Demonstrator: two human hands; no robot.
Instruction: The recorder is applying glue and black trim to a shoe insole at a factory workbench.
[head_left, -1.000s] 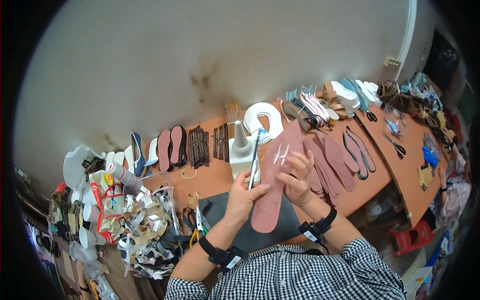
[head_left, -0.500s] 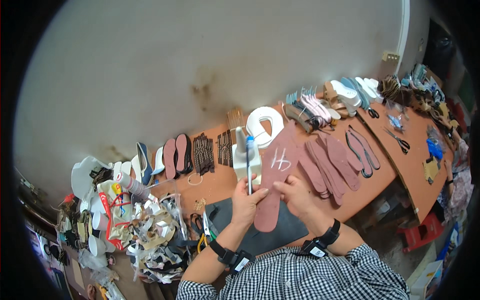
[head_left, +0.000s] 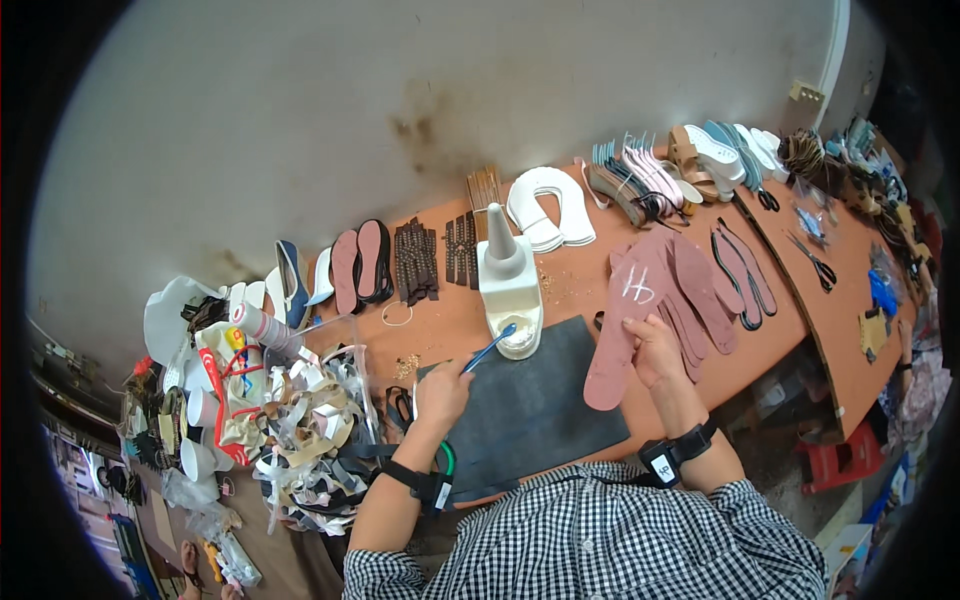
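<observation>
My left hand point(head_left: 441, 396) is closed around a thin blue-handled brush point(head_left: 487, 353). The brush's head rests over the open near end of a white plastic container point(head_left: 510, 284) with a tall cone on its far part; whitish stuff coats that opening. To the right, my right hand point(head_left: 659, 352) pinches a flat pink insole point(head_left: 611, 350) by its edge, a white handwritten mark facing up. This insole is held above the table and overlaps a spread of other pink insoles point(head_left: 707, 298) behind it. Below the container lies a dark rubber mat point(head_left: 545, 405).
A heap of scraps point(head_left: 325, 440) in a clear bin stands at the left, with scissors point(head_left: 399, 405) beside it. White U-shaped pieces point(head_left: 548, 200), brown woven strips point(head_left: 416, 262) and finished sandals point(head_left: 640, 180) line the back. More scissors point(head_left: 815, 262) lie on the right board.
My hands have moved apart. The left one has swung the brush down from upright to the container's opening, while the right one has carried the insole to the right.
</observation>
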